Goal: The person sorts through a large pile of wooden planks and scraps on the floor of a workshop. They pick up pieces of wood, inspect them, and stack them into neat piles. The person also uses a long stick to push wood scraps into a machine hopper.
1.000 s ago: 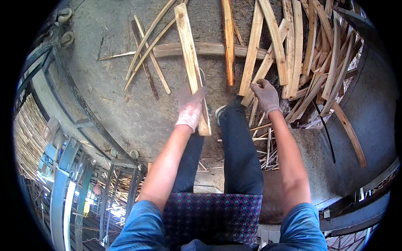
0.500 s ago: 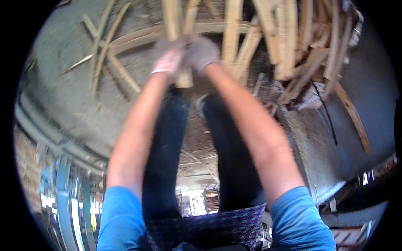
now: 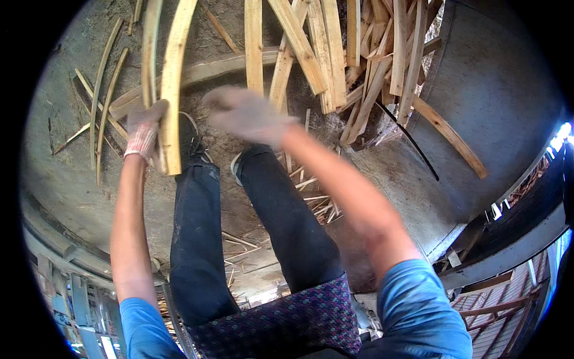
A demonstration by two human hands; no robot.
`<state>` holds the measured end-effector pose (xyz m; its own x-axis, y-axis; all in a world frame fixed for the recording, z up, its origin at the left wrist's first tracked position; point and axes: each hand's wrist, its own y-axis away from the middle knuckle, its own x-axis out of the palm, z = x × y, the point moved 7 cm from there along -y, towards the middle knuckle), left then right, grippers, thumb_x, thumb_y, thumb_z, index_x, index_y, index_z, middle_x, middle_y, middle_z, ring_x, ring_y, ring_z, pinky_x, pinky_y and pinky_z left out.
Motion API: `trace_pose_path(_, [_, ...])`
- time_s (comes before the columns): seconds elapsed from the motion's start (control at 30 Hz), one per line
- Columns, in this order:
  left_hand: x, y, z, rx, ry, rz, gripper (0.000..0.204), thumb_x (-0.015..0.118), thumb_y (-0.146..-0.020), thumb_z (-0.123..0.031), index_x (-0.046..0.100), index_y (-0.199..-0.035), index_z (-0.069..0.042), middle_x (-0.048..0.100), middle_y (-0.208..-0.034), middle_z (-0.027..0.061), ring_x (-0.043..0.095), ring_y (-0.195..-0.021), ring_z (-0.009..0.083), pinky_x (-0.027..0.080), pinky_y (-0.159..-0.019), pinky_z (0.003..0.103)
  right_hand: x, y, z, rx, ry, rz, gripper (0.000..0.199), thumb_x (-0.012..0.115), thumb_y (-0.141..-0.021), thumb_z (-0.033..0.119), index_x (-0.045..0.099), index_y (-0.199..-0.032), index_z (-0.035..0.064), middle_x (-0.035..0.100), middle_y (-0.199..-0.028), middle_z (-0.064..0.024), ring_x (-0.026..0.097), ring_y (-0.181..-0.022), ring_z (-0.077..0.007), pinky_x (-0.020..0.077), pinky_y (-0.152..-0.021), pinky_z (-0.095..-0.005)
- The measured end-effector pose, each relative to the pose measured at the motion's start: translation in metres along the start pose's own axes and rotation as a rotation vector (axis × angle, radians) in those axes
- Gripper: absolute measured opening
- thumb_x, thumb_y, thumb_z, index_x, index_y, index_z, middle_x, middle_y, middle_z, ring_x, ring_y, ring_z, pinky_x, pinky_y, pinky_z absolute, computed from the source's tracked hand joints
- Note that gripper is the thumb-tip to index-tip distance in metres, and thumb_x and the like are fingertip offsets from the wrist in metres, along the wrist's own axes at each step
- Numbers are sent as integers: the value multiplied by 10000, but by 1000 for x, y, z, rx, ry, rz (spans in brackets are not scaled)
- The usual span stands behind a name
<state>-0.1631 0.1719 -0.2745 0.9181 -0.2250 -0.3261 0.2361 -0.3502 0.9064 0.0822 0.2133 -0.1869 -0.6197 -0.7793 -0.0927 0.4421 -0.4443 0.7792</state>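
Soft light, white glare (image 3: 562,130) at right edge, right grip (image 3: 248,115) motion-blurred, rim lines bowed, corners black

Dusty grey floor (image 3: 72,194), dark grey panel (image 3: 496,113) at right, blue-grey framework (image 3: 81,305) lower left, bright light (image 3: 560,139).

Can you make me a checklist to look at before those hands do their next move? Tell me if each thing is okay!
1. Gloves on both hands: ok.
2. Left hand gripping the wood strips: ok.
3. Right hand free: cannot tell for sure. It is blurred, though no wood shows in it.
4. No loose sticks by the right leg: not ok. Thin sticks lie beside it.
5. Wood pile stacked neatly: not ok. Its pieces cross each other at odd angles.
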Motion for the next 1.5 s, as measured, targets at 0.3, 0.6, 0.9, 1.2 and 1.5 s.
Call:
trace_pose_path(0.3, [-50,-27,32,184,-250,-232,720,698,-847,-323,462,-1437,15,697,-1111,230,696,-936,311,531,-846,388,-334,186,-213,740,275,-943,1003,787,-711,683,572,-1317,-86,658,-1249,-249,657,-1111,-388,512,-972,-432])
trace_pose_path(0.6, [95,50,-87,610,-463,-179,872,764,-840,-486,444,-1463,34,565,-1359,328,544,-1306,415,401,-1115,421,-285,151,-254,649,-13,-1069,983,720,-739,729,648,-1236,-117,672,-1233,-243,639,-1168,-315,446,-1023,-368])
trace_pose_path(0.9, [251,96,-155,657,-140,38,805,726,-835,-555,553,-1360,29,656,-1238,269,643,-1165,373,482,-997,422,-240,133,-246,377,-237,-1143,681,833,-765,512,707,-1059,-89,723,-1008,-168,674,-952,-234,497,-887,-327])
trace_pose_path(1.2, [298,59,-216,916,-313,275,812,733,-849,-560,545,-1353,47,686,-1118,231,667,-1058,327,525,-932,384,-112,97,-177,469,-317,-951,570,733,-769,221,476,-1200,-48,701,-1054,-242,691,-980,-353,522,-940,-427])
trace_pose_path(1.5, [235,96,-135,340,-47,514,565,740,-867,-312,571,-1258,60,687,-1042,117,635,-899,162,544,-836,316,-29,89,-116,593,-82,-459,869,671,-867,360,274,-1416,-184,673,-1032,-319,711,-883,-420,579,-833,-460])
